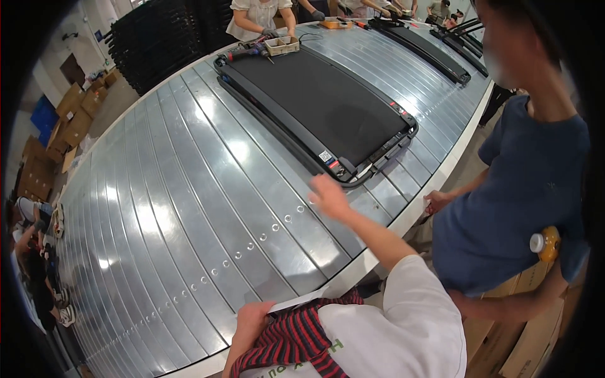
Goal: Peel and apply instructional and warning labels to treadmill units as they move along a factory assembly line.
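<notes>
My right hand [329, 196] reaches out over the metal tabletop [189, 189], beside the near corner of a large black framed panel [321, 104] that looks like a car sunroof assembly. Its fingers are apart and slightly blurred, with nothing seen in them. The panel lies flat, with a dark sheet across its middle and small labels near its corners. At the table's near edge is my left hand [252, 318], bent next to a white strip along the rim. Its fingers are mostly hidden, so I cannot tell whether it grips anything. A striped red and black cloth [296, 334] hangs at my front.
A person in a blue shirt [510, 195] stands close on my right, a yellow bottle [546, 243] by their arm. Across the table, gloved co-workers stand near a small parts box [282, 45]. More black frames [422, 50] lie farther right. Cardboard boxes [79, 116] fill the left background.
</notes>
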Demonstrator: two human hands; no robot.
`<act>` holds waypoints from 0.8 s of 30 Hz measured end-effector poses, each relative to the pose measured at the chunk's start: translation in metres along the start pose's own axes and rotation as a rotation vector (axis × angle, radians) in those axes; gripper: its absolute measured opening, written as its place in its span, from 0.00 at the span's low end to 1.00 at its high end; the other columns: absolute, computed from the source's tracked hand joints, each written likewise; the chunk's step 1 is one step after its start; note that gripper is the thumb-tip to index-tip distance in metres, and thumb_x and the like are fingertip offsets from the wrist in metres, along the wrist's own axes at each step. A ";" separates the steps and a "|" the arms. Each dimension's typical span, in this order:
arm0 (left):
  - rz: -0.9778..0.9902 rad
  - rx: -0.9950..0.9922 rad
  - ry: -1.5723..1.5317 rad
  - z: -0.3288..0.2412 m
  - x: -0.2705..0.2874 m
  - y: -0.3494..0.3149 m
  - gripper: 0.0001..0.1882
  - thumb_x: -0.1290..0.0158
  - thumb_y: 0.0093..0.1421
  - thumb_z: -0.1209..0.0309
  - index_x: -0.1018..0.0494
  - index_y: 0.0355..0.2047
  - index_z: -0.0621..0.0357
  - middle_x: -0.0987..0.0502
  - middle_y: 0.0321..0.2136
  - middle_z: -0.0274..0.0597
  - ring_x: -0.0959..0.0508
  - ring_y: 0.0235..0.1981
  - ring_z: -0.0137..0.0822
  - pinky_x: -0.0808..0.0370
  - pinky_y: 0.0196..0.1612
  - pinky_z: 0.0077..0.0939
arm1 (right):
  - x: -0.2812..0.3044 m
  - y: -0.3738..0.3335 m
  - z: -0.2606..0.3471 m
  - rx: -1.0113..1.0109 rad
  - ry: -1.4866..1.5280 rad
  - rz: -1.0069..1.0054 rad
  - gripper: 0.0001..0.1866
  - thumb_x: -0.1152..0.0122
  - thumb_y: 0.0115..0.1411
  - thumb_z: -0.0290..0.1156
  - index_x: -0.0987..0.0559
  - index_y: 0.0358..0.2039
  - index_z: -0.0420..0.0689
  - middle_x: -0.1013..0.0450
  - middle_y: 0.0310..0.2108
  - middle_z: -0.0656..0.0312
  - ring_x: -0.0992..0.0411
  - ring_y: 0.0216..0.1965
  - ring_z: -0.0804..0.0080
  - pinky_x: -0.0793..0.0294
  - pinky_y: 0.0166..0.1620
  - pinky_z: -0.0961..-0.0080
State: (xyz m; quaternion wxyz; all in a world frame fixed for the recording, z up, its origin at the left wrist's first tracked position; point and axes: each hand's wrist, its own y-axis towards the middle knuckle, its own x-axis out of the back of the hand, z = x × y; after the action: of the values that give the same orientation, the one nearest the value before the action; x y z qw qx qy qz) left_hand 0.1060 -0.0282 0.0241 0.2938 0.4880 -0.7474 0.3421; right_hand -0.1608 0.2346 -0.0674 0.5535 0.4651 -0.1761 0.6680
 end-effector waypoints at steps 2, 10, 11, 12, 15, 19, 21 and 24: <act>-0.008 -0.041 -0.040 -0.002 0.002 -0.018 0.12 0.53 0.43 0.75 0.28 0.30 0.49 0.26 0.22 0.45 0.27 0.25 0.49 0.31 0.27 0.41 | -0.036 -0.040 0.056 0.162 0.068 0.053 0.24 0.45 0.50 0.40 0.32 0.44 0.40 0.37 0.47 0.47 0.42 0.52 0.51 0.43 0.54 0.61; 0.000 -0.085 -0.019 0.014 0.028 -0.088 0.09 0.52 0.44 0.69 0.28 0.29 0.47 0.27 0.21 0.46 0.27 0.25 0.49 0.31 0.27 0.40 | -0.104 -0.172 0.205 0.486 0.101 0.521 0.25 0.47 0.52 0.41 0.35 0.48 0.42 0.41 0.52 0.52 0.45 0.55 0.54 0.45 0.55 0.61; 0.014 -0.106 -0.011 0.018 0.031 -0.098 0.09 0.51 0.44 0.69 0.28 0.29 0.47 0.27 0.21 0.47 0.27 0.25 0.50 0.31 0.27 0.39 | -0.105 -0.176 0.205 0.453 0.061 0.497 0.24 0.47 0.52 0.41 0.35 0.47 0.42 0.41 0.51 0.53 0.45 0.55 0.55 0.45 0.55 0.61; 0.009 -0.098 -0.008 0.022 0.033 -0.108 0.09 0.51 0.44 0.69 0.28 0.29 0.47 0.27 0.21 0.47 0.27 0.25 0.50 0.31 0.27 0.39 | -0.105 -0.179 0.205 0.408 -0.003 0.498 0.24 0.47 0.51 0.41 0.35 0.46 0.43 0.41 0.51 0.54 0.45 0.55 0.56 0.44 0.54 0.61; 0.004 -0.085 -0.067 0.036 0.041 -0.133 0.09 0.51 0.44 0.68 0.28 0.28 0.48 0.27 0.20 0.47 0.27 0.25 0.50 0.31 0.27 0.39 | -0.103 -0.182 0.198 0.339 -0.081 0.370 0.22 0.46 0.50 0.40 0.34 0.43 0.44 0.40 0.48 0.54 0.44 0.53 0.57 0.42 0.52 0.60; 0.001 -0.141 -0.058 0.053 0.051 -0.151 0.08 0.51 0.44 0.68 0.28 0.27 0.48 0.28 0.19 0.47 0.28 0.25 0.51 0.32 0.26 0.39 | -0.093 -0.197 0.207 0.301 -0.091 0.237 0.20 0.45 0.49 0.39 0.34 0.40 0.44 0.39 0.46 0.55 0.43 0.51 0.57 0.40 0.49 0.60; -0.025 -0.185 -0.049 0.060 0.059 -0.155 0.07 0.51 0.44 0.67 0.29 0.27 0.48 0.28 0.19 0.47 0.28 0.24 0.51 0.32 0.26 0.39 | -0.089 -0.201 0.216 0.222 -0.121 0.275 0.20 0.45 0.49 0.40 0.34 0.41 0.45 0.39 0.46 0.55 0.42 0.50 0.57 0.39 0.47 0.60; 0.008 -0.273 -0.065 0.067 0.068 -0.158 0.07 0.51 0.45 0.66 0.29 0.26 0.49 0.29 0.18 0.47 0.28 0.24 0.51 0.32 0.25 0.39 | -0.089 -0.202 0.219 0.181 -0.132 0.283 0.18 0.47 0.49 0.40 0.33 0.39 0.46 0.38 0.42 0.57 0.40 0.48 0.60 0.38 0.45 0.61</act>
State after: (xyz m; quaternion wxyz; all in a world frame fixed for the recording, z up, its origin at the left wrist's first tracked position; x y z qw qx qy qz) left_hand 0.2219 -0.1637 0.0727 0.3316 0.4516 -0.7979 0.2225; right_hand 0.1111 0.0844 -0.0862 0.3973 0.5263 -0.2147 0.7205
